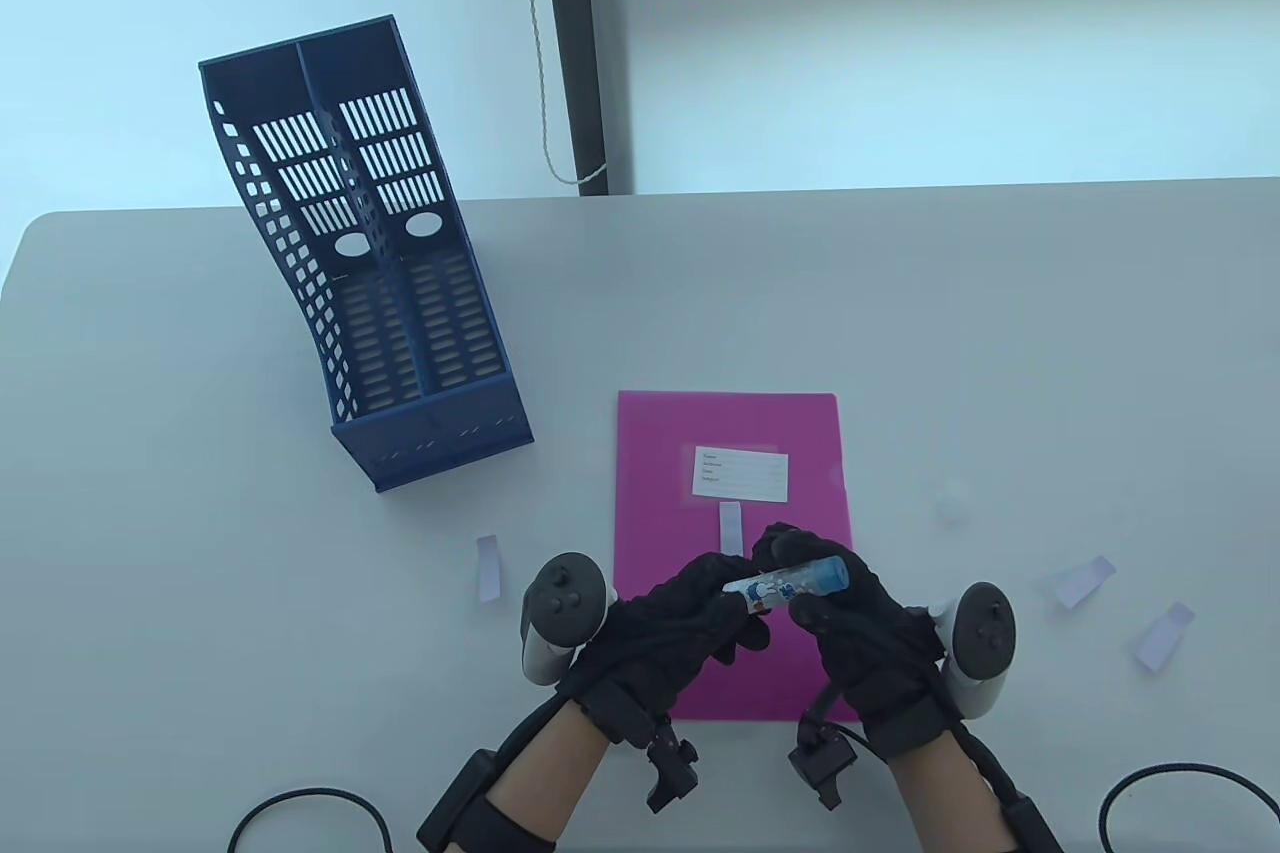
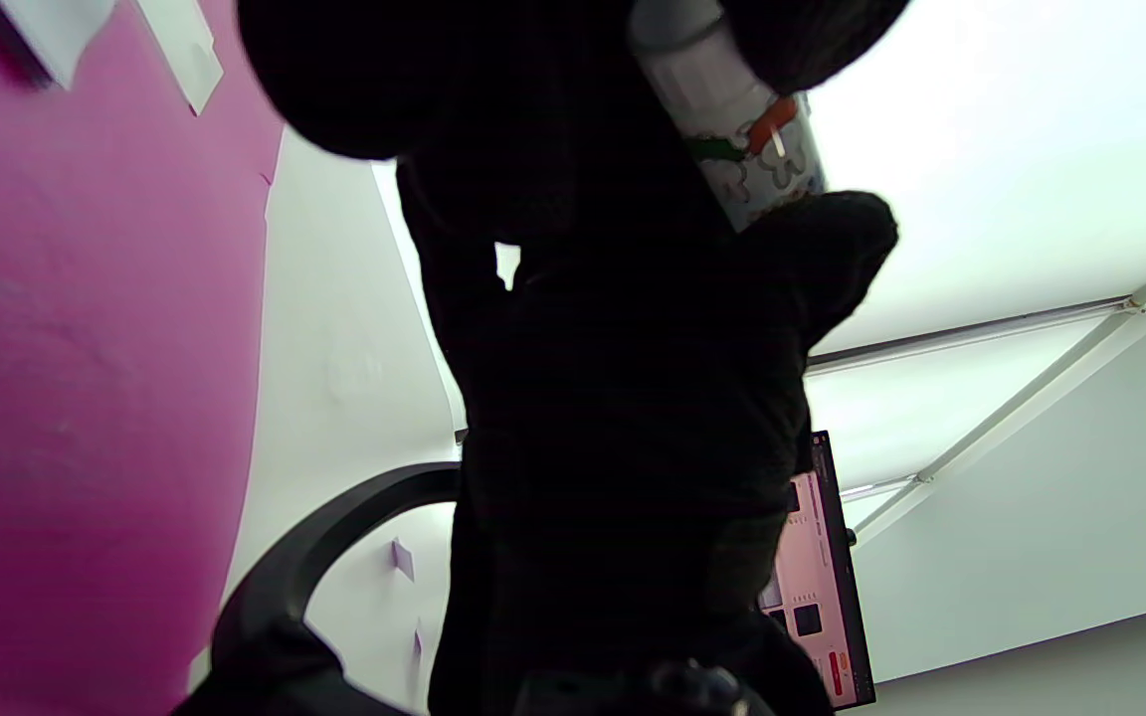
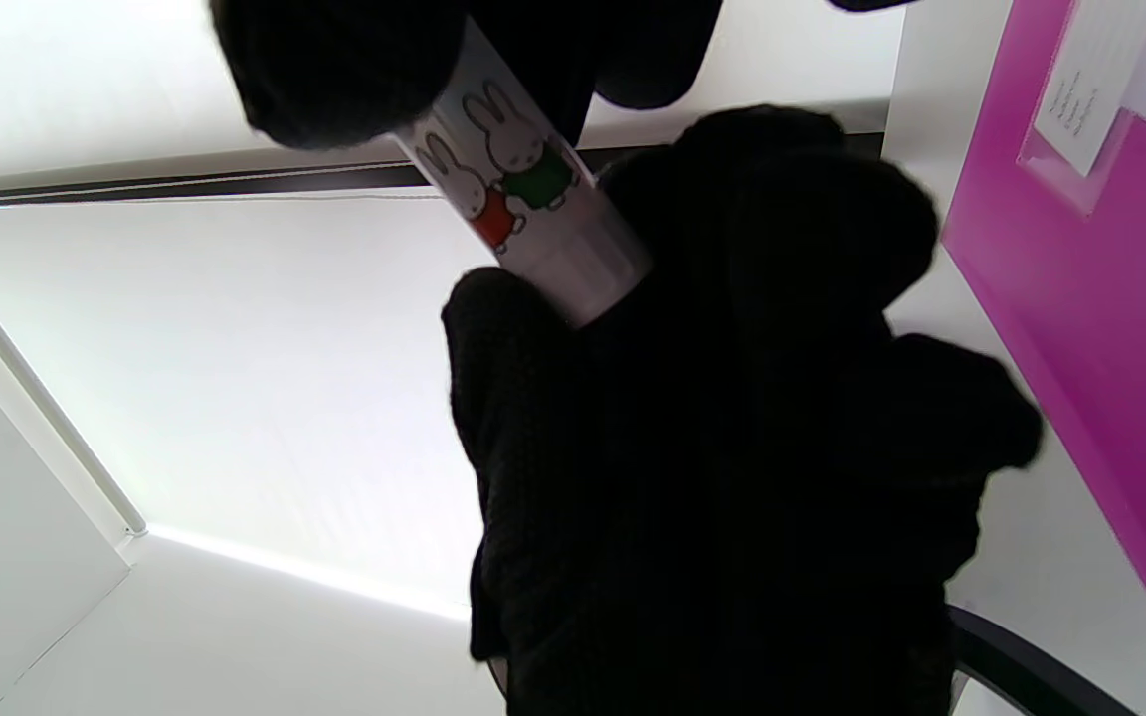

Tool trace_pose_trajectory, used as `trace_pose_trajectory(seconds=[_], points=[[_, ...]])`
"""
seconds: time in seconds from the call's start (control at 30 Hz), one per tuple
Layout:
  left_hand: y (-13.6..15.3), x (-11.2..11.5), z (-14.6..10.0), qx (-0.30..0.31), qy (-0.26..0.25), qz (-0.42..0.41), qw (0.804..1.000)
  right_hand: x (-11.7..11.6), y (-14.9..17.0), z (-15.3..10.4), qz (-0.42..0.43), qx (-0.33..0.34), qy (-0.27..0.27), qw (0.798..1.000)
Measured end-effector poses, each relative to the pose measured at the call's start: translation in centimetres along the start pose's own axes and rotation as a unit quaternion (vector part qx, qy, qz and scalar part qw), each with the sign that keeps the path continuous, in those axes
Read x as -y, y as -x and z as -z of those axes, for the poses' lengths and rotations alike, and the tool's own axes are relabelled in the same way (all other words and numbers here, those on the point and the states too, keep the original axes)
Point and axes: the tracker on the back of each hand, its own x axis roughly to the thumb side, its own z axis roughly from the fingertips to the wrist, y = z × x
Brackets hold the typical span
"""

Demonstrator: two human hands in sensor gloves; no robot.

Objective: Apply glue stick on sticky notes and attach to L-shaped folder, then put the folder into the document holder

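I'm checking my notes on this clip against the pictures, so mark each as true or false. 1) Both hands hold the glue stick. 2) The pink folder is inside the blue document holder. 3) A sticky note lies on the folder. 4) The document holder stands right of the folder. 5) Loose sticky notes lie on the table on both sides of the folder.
1) True: the left hand and right hand both grip the glue stick.
2) False: the pink folder lies flat on the table; the document holder has nothing in it.
3) True: a sticky note lies below the folder's label.
4) False: it stands to the left.
5) True.
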Motion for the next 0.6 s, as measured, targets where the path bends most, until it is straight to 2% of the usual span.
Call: trace_pose_trajectory(seconds=[0.17, 0.23, 0.33, 0.47, 0.5, 0.6], points=[[-0.8, -0.4, -0.2, 0.027, -0.038, 0.094, 0.994, -0.1, 0.0, 0.0, 0.004, -0.002, -0.004, 1.0], [-0.8, -0.4, -0.2, 0.028, -0.042, 0.099, 0.994, -0.1, 0.0, 0.0, 0.003, -0.001, -0.005, 1.0], [-0.1, -0.4, -0.3, 0.01, -0.031, 0.07, 0.997, 0.0, 0.0, 0.0, 0.009, 0.0, -0.007, 1.0], [1.0, 0.3, -0.2, -0.02, 0.007, -0.06, 0.998, -0.2, 0.0, 0.1, 0.001, 0.001, -0.018, 1.0], [1.0, 0.3, -0.2, -0.022, 0.007, -0.065, 0.998, -0.2, 0.1, 0.1, 0.001, 0.002, -0.017, 1.0], [0.5, 0.1, -0.1, -0.006, 0.0, -0.009, 1.0, -0.2, 0.0, 0.1, 0.003, 0.003, -0.018, 1.0]])
